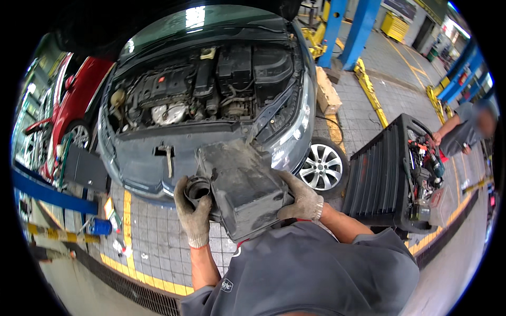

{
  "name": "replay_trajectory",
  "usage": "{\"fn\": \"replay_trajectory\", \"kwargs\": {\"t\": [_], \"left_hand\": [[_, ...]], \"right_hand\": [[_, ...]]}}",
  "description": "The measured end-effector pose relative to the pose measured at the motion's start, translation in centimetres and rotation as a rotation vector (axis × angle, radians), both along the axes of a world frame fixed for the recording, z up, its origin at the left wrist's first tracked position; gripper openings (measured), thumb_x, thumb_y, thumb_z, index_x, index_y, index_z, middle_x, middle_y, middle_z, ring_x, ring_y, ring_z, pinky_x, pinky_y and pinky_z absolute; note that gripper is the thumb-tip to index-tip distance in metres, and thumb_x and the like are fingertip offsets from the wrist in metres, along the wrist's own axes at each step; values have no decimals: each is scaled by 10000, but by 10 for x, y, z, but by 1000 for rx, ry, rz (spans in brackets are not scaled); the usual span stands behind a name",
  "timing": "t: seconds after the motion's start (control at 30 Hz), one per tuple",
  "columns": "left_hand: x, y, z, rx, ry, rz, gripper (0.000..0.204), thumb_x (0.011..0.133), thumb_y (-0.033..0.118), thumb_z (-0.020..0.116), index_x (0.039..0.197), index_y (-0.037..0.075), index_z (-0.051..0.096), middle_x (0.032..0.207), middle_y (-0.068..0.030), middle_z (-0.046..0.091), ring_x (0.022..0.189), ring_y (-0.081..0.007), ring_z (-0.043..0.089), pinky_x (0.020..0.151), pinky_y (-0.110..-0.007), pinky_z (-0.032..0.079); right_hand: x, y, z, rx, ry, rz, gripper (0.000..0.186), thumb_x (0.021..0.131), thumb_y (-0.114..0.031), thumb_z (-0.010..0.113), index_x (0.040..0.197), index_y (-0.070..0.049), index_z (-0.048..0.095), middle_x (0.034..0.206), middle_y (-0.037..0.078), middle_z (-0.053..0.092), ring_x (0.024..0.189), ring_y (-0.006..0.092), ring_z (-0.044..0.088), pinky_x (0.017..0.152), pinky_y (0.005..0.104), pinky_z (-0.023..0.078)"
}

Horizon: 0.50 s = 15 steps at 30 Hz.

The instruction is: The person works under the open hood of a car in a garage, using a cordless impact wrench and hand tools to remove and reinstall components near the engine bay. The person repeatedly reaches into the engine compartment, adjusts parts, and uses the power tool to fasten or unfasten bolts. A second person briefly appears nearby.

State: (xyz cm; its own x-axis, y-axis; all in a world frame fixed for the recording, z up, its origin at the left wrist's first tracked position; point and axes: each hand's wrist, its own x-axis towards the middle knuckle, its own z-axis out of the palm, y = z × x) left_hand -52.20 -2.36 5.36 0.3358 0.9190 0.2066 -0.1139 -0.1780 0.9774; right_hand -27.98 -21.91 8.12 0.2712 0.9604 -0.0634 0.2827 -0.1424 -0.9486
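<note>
Between my gloved hands I hold a black plastic air filter housing (242,181), tilted and dusty, in front of the car's raised-hood engine bay (168,95). My left hand (192,216) is wrapped round its round duct opening, which faces up. My right hand (300,197) grips the opposite side, fingers closed along its edge. The housing hides part of the front bumper and the headlight's lower corner. Beyond it, the engine cover (163,84) and other black boxes sit in the bay.
On the right stands a black tool cart (379,168) loaded with tools, with another person (464,126) reaching into it. A loose alloy wheel (320,167) is beside the car. Blue lift posts (360,31) and yellow lift arms (371,92) rise behind. A red car (79,100) is at left.
</note>
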Motion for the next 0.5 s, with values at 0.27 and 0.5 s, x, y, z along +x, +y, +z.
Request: {"fn": "replay_trajectory", "kwargs": {"t": [0.27,0.5], "left_hand": [[90,89,25,128,118,-308,701,773,35,683,1447,-11,496,1376,-135,568,1239,-235,567,1092,-357,439],[143,166,17,325,272,-256,541,989,152,550,1505,6,480,1516,-156,529,1385,-286,503,1164,-390,384]], "right_hand": [[5,15,-4,49,247,-446,1016,618,-69,845,1527,15,400,1405,187,580,1337,271,535,1129,379,423],[56,80,29,34,-28,-365,1005,787,-399,838,1563,11,348,1519,259,479,1401,357,487,1181,397,396]]}}
